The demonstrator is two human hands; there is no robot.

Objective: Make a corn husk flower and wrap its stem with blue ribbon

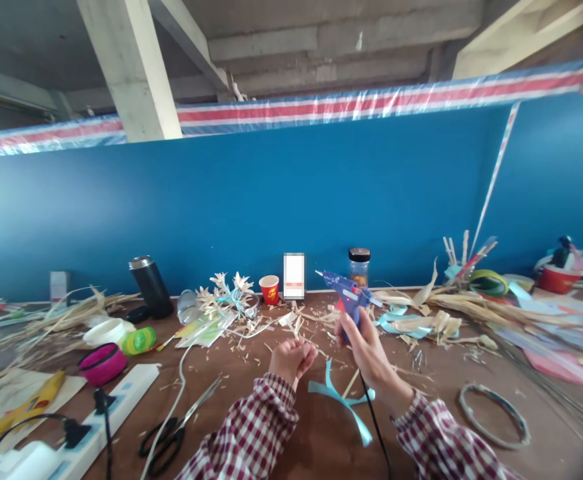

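Head view, with my two hands above one brown table [331,457]: one blue glue gun [347,291], one pair of scissors [181,425], one wrapped ring [462,401] and one power strip [121,399] are counted. Containers number at least five: one red paper cup [269,291], its contents hidden; one dark-lidded jar [359,270], beyond the glue gun; one dark bottle [151,287]; one small holder [458,272] with several sticks upright in it; and one red tub [562,279], crowded with assorted items. Fingers of my right hand [366,350] are wrapped around the glue gun's grip, raised above the table, nozzle toward the upper left. Fingers of my left hand [291,359] are curled together just left of it; whether they pinch a scrap I cannot tell. Light blue strips [341,399] lie crossed between my forearms.
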